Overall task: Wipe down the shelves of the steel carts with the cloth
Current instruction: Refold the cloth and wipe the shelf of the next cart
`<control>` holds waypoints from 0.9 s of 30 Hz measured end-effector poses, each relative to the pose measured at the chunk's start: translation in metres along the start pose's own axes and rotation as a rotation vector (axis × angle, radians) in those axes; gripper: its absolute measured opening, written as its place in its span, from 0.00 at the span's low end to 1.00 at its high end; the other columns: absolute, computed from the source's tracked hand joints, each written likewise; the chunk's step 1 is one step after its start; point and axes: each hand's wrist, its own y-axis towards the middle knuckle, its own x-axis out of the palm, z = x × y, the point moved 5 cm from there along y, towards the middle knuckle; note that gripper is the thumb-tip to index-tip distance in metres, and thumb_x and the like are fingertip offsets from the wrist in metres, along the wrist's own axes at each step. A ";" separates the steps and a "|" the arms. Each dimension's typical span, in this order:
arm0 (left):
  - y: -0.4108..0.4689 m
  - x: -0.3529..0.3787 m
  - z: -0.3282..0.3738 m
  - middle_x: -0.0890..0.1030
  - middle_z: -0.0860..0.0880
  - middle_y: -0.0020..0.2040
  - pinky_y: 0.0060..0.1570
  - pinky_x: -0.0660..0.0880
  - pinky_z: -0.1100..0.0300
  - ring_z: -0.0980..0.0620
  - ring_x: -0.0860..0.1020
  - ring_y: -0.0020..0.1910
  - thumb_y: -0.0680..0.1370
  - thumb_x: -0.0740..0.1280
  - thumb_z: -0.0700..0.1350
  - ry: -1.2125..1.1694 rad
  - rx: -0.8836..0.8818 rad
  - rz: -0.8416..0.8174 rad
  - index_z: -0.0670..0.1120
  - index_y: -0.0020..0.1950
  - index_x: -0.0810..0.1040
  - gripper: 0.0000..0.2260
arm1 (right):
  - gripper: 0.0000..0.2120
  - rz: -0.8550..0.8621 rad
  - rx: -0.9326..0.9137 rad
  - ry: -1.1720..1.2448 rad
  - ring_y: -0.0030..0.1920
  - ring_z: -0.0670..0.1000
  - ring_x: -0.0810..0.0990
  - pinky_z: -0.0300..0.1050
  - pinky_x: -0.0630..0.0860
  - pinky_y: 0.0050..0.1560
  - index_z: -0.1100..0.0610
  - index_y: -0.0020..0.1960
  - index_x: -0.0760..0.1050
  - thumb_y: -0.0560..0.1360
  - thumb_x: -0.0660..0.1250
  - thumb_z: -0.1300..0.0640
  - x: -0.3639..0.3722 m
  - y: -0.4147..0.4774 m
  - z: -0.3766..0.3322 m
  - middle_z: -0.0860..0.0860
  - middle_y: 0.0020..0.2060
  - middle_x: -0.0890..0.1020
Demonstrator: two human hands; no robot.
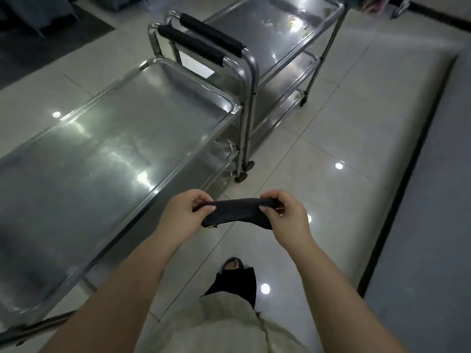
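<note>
Now: my left hand (186,216) and right hand (285,215) pinch the ends of a dark cloth (237,212), stretched between my fingers | nearest steel cart (102,149) just left | second cart (280,47) well ahead.

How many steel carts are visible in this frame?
2. The near cart stands at the left, close to the camera; the far cart stands beyond it, toward the upper centre. Others may lie outside the frame.

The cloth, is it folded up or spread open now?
Folded. The cloth is a narrow doubled strip, pinched at its ends by the left hand and right hand.
</note>
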 end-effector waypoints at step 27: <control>0.114 0.214 -0.089 0.80 0.57 0.44 0.54 0.76 0.49 0.56 0.78 0.45 0.75 0.70 0.45 -0.174 -0.517 0.508 0.53 0.48 0.80 0.04 | 0.14 -0.553 0.071 -0.185 0.49 0.34 0.75 0.26 0.70 0.45 0.44 0.49 0.73 0.75 0.67 0.64 0.047 0.233 0.181 0.39 0.46 0.77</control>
